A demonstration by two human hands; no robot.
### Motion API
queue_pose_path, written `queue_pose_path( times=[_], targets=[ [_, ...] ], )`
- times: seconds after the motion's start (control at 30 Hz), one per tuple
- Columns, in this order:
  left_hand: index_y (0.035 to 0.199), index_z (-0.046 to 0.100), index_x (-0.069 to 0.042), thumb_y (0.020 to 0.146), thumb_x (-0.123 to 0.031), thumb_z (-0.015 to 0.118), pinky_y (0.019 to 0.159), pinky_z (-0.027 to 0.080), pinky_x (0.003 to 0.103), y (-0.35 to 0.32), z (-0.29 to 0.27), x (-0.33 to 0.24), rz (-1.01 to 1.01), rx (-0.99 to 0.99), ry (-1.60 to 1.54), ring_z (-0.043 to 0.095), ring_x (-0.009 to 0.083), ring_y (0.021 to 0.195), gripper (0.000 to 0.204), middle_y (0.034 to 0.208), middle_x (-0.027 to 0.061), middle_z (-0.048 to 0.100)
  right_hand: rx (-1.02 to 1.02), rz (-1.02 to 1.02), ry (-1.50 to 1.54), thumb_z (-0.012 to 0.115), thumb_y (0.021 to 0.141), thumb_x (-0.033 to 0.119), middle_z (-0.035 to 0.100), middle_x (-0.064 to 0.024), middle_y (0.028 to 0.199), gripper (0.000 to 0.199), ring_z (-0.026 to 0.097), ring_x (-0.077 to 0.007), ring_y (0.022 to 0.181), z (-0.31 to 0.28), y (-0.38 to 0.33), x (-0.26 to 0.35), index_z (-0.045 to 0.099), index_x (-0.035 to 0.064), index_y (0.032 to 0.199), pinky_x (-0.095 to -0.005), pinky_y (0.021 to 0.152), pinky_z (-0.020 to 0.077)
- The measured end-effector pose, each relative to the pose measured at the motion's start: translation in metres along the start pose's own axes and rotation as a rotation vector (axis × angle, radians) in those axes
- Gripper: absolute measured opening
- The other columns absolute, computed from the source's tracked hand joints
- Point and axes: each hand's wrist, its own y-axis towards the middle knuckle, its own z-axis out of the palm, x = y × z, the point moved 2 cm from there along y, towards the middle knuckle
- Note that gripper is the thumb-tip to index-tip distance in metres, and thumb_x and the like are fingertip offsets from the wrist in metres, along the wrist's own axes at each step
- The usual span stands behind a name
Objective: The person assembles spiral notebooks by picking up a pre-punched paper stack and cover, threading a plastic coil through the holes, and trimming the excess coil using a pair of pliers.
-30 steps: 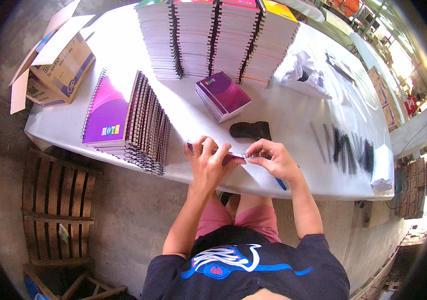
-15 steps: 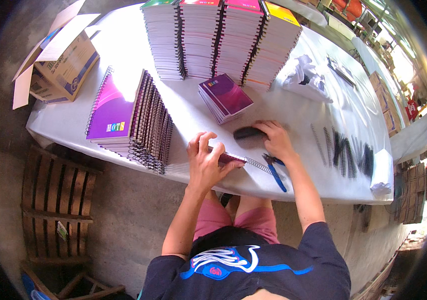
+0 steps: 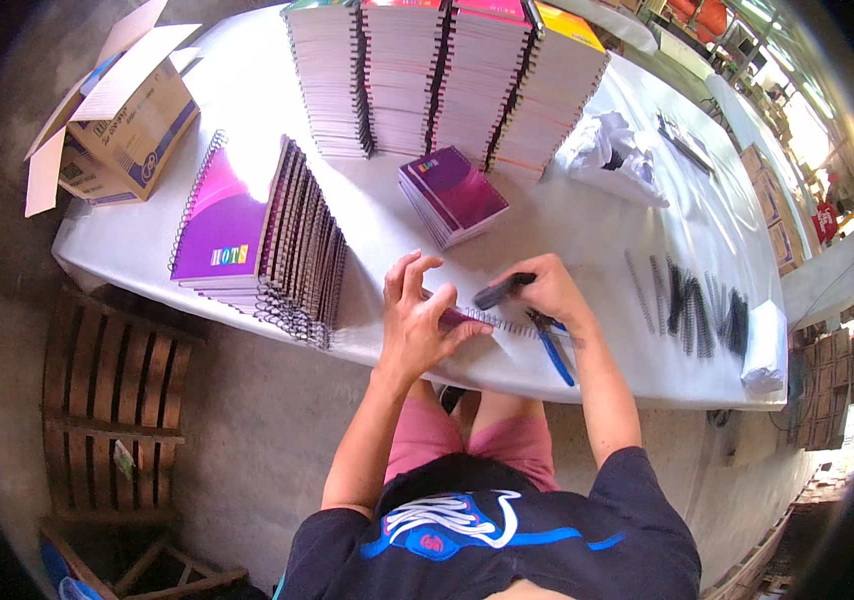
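Note:
My left hand (image 3: pixel 412 312) pinches a purple booklet (image 3: pixel 454 317) on edge near the table's front, thumb on its near side. From the booklet's right end a thin wire coil (image 3: pixel 515 327) sticks out; how far it is threaded is hidden. My right hand (image 3: pixel 545 287) grips a black elongated handheld tool (image 3: pixel 503 290), tilted just above the coil; I cannot tell whether they touch. Under my right wrist lie blue-handled pliers (image 3: pixel 556 360). Beyond both hands sits a small stack of purple booklets (image 3: pixel 454 197) without coils.
Coil-bound purple books (image 3: pixel 237 225) are piled at left, beside an open carton (image 3: pixel 127 135). Tall stacks of bound books (image 3: pixel 447 75) stand at the back. Loose black coils (image 3: pixel 692 305) and a white plastic bag (image 3: pixel 612 160) lie at right on the white-covered table (image 3: pixel 377 205).
My right hand has lifted the black tool off the table and brought it nearer the coil and booklet. My left hand keeps its hold on the booklet, nearly in place.

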Motion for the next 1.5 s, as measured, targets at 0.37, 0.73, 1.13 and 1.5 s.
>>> queue_pose_path(
  times=[0.37,0.73,1.13,1.5],
  targets=[
    [0.076,0.055,-0.007,0.041,-0.049,0.087,0.085,0.041,0.043,-0.006,0.014,0.024,-0.233,-0.089,-0.296,0.040,0.0329,0.107,0.063,0.125,0.0151,0.036,-0.035,-0.197,0.344,0.062,0.070,-0.009,0.071,-0.0103,0.083,0.023,0.065,-0.0126,0.075,0.024,-0.007,0.018,0.073,0.0017,0.087,-0.0268,0.073,0.0507],
    [0.085,0.042,-0.006,0.041,-0.044,0.090,0.078,0.042,0.035,-0.007,0.021,0.036,-0.265,-0.073,-0.411,0.039,0.0262,0.107,0.075,0.108,0.0128,0.033,-0.048,-0.205,0.480,0.061,0.067,-0.010,0.071,-0.0070,0.079,0.028,0.061,-0.0087,0.070,0.022,0.007,0.016,0.073,0.0025,0.089,-0.0248,0.068,0.0494],
    [0.110,0.027,-0.002,0.041,-0.043,0.091,0.083,0.041,0.032,-0.016,0.035,0.051,-0.227,0.019,-0.533,0.039,0.0201,0.093,0.103,0.109,0.0113,0.028,-0.031,-0.222,0.349,0.063,0.068,-0.002,0.067,-0.0092,0.069,0.021,0.057,-0.0076,0.064,0.040,0.022,0.034,0.071,0.0006,0.087,-0.0260,0.064,0.0476],
    [0.088,0.048,-0.003,0.081,-0.022,0.072,0.071,0.040,0.023,-0.015,0.034,0.051,-0.506,-0.138,-0.941,0.046,0.0089,0.080,0.032,0.091,0.0050,0.052,-0.669,-0.002,-0.553,0.061,0.071,0.004,0.064,-0.0159,0.102,0.038,0.061,-0.0335,0.095,-0.041,-0.025,-0.027,0.066,0.0115,0.108,-0.0396,0.086,0.0470]
  ],
)
